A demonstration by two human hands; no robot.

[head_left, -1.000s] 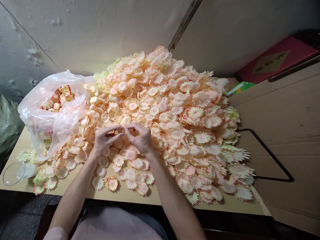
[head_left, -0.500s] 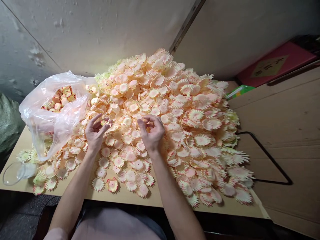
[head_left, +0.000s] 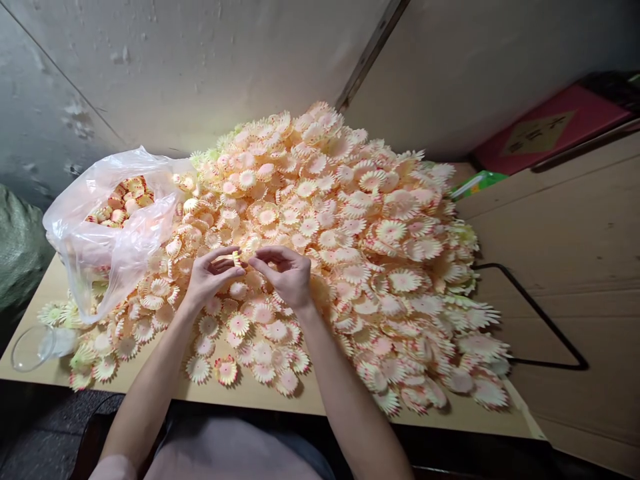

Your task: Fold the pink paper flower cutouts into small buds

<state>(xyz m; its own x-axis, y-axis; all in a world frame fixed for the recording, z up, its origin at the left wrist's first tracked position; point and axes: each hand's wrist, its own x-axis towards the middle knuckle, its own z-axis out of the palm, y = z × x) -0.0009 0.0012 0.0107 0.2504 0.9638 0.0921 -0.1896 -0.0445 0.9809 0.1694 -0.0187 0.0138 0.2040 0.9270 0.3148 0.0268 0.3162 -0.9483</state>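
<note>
Just above the near middle of a large heap of pale pink and cream flower pieces, my left hand pinches a small yellow-and-red flower piece between thumb and fingertips. Close to its right is my right hand, thumb and forefinger pressed together at the piece's side; whatever they hold is too small to make out. On the left, a translucent plastic bag lies open with small rolled red-and-cream pieces inside.
The heap covers much of a light wooden table. A clear round lid lies at the left edge. Cardboard with a bent black rod stands right, below a red box. A wall rises behind.
Both hands have moved toward each other, my left one rightward with the small flower piece and my right one leftward. Their fingertips are now close together. The view has shifted slightly.
</note>
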